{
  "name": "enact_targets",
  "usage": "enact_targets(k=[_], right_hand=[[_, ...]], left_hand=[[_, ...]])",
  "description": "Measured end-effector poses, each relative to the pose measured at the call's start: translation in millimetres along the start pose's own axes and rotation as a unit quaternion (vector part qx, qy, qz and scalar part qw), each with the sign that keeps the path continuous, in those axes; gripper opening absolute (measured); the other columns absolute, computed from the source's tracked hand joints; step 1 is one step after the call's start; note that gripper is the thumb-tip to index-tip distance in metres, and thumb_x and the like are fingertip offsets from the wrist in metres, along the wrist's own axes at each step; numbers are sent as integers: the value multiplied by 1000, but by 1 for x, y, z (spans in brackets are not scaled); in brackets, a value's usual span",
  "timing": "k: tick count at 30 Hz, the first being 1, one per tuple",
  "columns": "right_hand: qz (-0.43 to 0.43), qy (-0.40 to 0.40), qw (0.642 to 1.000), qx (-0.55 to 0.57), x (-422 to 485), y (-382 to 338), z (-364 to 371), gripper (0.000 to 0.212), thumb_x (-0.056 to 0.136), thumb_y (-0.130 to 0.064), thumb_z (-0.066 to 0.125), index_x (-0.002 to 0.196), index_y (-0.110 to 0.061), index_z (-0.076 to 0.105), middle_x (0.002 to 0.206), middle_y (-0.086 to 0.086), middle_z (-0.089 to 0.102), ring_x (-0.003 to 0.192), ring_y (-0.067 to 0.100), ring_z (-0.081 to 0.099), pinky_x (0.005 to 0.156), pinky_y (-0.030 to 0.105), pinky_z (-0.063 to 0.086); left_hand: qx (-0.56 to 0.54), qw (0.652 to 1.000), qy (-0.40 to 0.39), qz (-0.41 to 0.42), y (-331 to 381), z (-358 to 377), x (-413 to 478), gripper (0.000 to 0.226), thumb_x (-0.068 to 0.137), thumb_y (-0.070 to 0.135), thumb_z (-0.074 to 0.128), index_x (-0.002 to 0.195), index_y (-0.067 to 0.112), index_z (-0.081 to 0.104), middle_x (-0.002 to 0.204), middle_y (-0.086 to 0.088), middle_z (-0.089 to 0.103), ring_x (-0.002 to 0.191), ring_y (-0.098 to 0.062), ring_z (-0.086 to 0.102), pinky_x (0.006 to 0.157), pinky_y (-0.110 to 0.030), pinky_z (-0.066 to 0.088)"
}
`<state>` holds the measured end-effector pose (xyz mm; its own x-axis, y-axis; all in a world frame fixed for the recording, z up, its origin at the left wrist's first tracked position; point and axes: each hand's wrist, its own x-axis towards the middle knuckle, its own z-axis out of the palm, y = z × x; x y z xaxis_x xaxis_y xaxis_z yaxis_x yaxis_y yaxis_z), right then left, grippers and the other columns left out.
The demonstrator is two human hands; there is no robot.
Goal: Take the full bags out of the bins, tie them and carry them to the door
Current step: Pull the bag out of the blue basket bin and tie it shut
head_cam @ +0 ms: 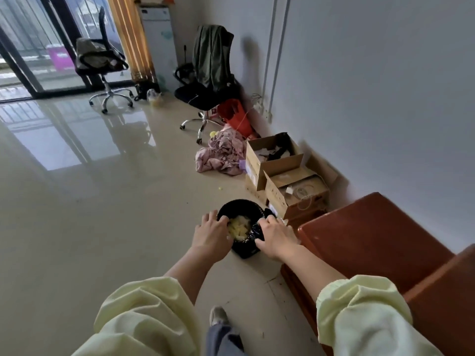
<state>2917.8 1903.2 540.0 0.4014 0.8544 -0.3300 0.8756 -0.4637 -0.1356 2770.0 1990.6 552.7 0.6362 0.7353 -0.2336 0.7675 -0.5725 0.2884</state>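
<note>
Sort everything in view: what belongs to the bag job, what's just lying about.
Job: black bin bag, small bin, yellow scraps inside, left hand and right hand gripping its rim.
Lying about: cardboard boxes, pink cloth, office chair, green jacket, wooden cabinet.

Bare tiled floor [77, 201] takes up the left half of the frame. It runs open from the bin [240, 205] at centre to the glass doors [38, 47] at upper left, where one office chair [102, 60] stands. Right of the bin the room is tight. Red-brown wooden furniture [372, 240] fills the lower right, just beside the right hand [273, 236]. Open cardboard boxes [282, 176] sit close behind the bin along the wall [385, 73]. Farther up that side lie a pink cloth heap [221, 155], a red bucket [235, 116] and a second chair [205, 93]. Both hands grip the black bag [254, 235] at its rim, the left hand [212, 233] on the open-floor side.
</note>
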Motion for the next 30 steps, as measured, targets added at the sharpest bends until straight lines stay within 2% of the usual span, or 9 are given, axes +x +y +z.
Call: enact_targets(k=[7, 10, 12, 17, 21, 26, 30], right_hand=[[66, -22, 996, 51, 129, -13, -15, 49, 93, -37, 50, 136, -17, 39, 139, 6, 41, 130, 26, 39, 102, 44, 38], [104, -34, 989, 99, 178, -18, -10, 44, 91, -38, 52, 130, -18, 44, 131, 5, 45, 124, 26, 43, 98, 44, 42], [135, -43, 978, 150, 203, -23, 3, 40, 89, -38, 55, 123, -16, 48, 124, 6, 47, 118, 27, 47, 96, 45, 43], [212, -25, 954, 210, 251, -35, 55, 38, 89, -38, 54, 120, -16, 49, 120, 5, 50, 111, 27, 51, 90, 42, 47], [261, -25, 940, 220, 284, -35, 107, 41, 91, -39, 53, 125, -17, 50, 119, 6, 52, 109, 27, 53, 86, 38, 46], [293, -1, 927, 235, 350, -12, 209, 41, 93, -33, 53, 130, -15, 47, 125, 6, 49, 113, 26, 49, 78, 31, 36], [315, 32, 923, 220, 398, 17, 301, 39, 93, -34, 53, 127, -15, 49, 125, 6, 48, 115, 28, 47, 84, 34, 40]], left_hand=[[-22, 997, -61, 31, -45, -16, 138, 50, 90, 28, 50, 138, 19, 40, 150, -9, 28, 138, -28, 25, 106, -40, 34], [-50, 994, -83, 48, -66, -15, 191, 49, 89, 26, 50, 136, 19, 42, 147, -6, 34, 133, -26, 30, 103, -37, 38], [-59, 992, -99, 55, -77, -10, 218, 48, 88, 25, 50, 135, 19, 43, 143, -4, 38, 130, -25, 33, 100, -37, 41], [-42, 984, -140, 99, -118, 22, 291, 46, 91, 30, 48, 135, 19, 44, 141, -3, 40, 131, -24, 33, 100, -39, 41], [-71, 980, -159, 92, -154, 73, 335, 49, 91, 32, 49, 138, 21, 42, 143, 0, 40, 133, -20, 32, 102, -34, 38], [-71, 978, -168, 105, -199, 181, 403, 52, 90, 28, 52, 140, 23, 42, 144, 0, 40, 135, -20, 32, 103, -33, 36], [-76, 979, -151, 114, -223, 277, 451, 56, 88, 24, 52, 142, 23, 38, 148, -3, 34, 136, -24, 29, 103, -37, 37]])
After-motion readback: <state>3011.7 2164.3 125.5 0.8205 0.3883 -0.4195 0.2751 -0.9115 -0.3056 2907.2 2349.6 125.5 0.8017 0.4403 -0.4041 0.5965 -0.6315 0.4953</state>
